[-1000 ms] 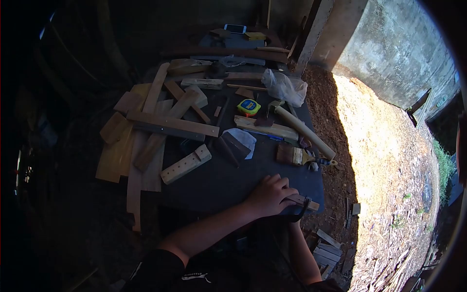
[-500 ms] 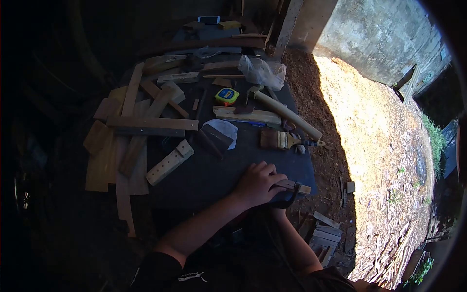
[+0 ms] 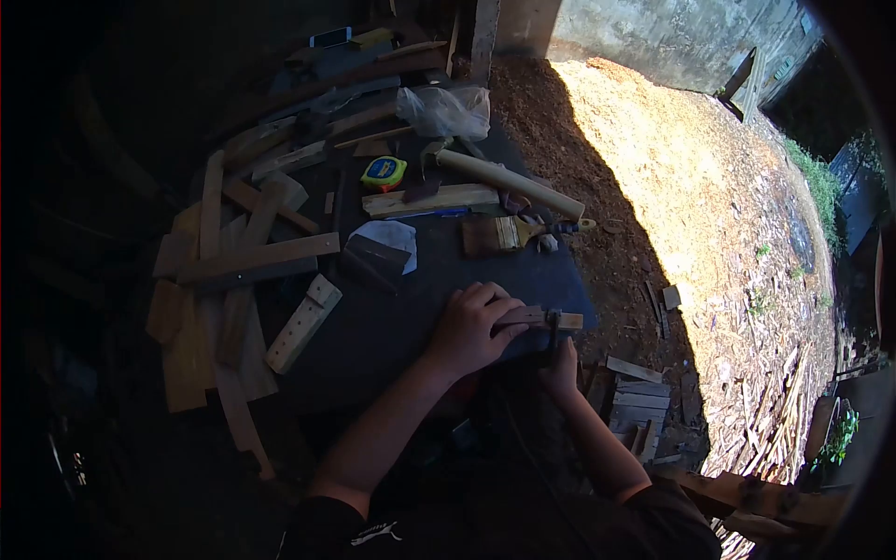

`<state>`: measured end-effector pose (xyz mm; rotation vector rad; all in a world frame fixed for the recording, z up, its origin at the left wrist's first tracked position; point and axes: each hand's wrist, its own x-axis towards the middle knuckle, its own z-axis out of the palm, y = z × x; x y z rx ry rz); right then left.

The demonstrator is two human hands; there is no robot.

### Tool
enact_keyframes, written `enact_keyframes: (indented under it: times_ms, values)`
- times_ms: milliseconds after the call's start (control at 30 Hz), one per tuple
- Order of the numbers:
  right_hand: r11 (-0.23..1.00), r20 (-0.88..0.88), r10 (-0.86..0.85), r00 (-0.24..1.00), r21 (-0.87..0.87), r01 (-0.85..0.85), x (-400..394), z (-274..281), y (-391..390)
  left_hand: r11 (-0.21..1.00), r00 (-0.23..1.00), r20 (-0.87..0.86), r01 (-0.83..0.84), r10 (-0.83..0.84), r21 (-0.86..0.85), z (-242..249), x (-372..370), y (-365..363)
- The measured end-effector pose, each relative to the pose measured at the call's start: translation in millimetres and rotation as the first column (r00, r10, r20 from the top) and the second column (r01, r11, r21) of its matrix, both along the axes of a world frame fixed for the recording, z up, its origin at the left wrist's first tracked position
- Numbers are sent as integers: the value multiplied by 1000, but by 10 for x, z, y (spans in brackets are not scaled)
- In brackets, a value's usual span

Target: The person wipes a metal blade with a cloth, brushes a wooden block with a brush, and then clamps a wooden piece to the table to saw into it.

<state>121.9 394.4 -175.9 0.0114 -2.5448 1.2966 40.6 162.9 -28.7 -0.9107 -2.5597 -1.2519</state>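
My left hand (image 3: 471, 327) lies flat on a small wooden strip (image 3: 551, 319) and presses it down at the near right corner of the dark table (image 3: 392, 327). A dark metal clamp (image 3: 553, 338) sits over the strip's end at the table edge. My right hand (image 3: 563, 371) reaches up from below the edge and grips the lower part of the clamp. Its fingers are partly hidden in shadow.
On the table lie a paintbrush (image 3: 499, 233), a hammer with a pale handle (image 3: 509, 177), a yellow tape measure (image 3: 384, 172), a plank (image 3: 429, 199), a plastic bag (image 3: 443, 110), a drilled wood block (image 3: 301, 324) and several boards at left (image 3: 247, 261). Wood offcuts (image 3: 635, 401) and sawdust cover the ground at right.
My right hand has risen from under the table to the clamp at the strip's end. My left hand stays on the strip. The view has shifted to the right.
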Motion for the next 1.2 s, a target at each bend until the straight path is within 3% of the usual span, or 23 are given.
enact_keyframes:
  times_ms: [33, 167, 333, 400, 600, 667, 800, 967, 1100, 1200]
  values:
    - [996, 18, -81, 997, -35, 82, 80, 165, 7, 1000, 1000, 15, 6, -6, 12, -5, -4, -5]
    - [988, -248, -151, 957, -81, 134, 159, 762, 65, 1000, 1000, -6, 11, -11, 6, 31, -11, 17]
    - [962, -299, -10, 954, 257, 91, 30, 1446, 185, 993, 958, -270, -112, 101, -26, 194, 158, 147]
    - [945, -299, 83, 951, 327, 20, -73, 1608, 204, 997, 979, -194, -74, 66, -38, 135, 365, 223]
    - [931, -205, 179, 962, 353, -98, -243, 1413, 275, 997, 995, 74, -67, 69, -33, 198, 620, 550]
    - [943, -201, 168, 965, 317, -98, -246, 1399, 262, 994, 993, 63, -92, 96, -58, 132, 553, 607]
    - [954, -178, 160, 971, 279, -106, -236, 1387, 278, 985, 979, 192, -94, 66, 144, -43, 484, 711]
    - [974, -234, 2, 972, 221, 51, -389, 1299, 397, 966, 932, 361, -126, 38, 224, -26, 419, 647]
    - [984, -293, -15, 956, 163, 66, -566, 1438, 481, 978, 955, 297, -85, 25, 190, -59, 416, 617]
    - [986, -242, 160, 957, 80, -145, -742, 1652, 365, 985, 966, 258, -56, 12, 161, -60, 429, 623]
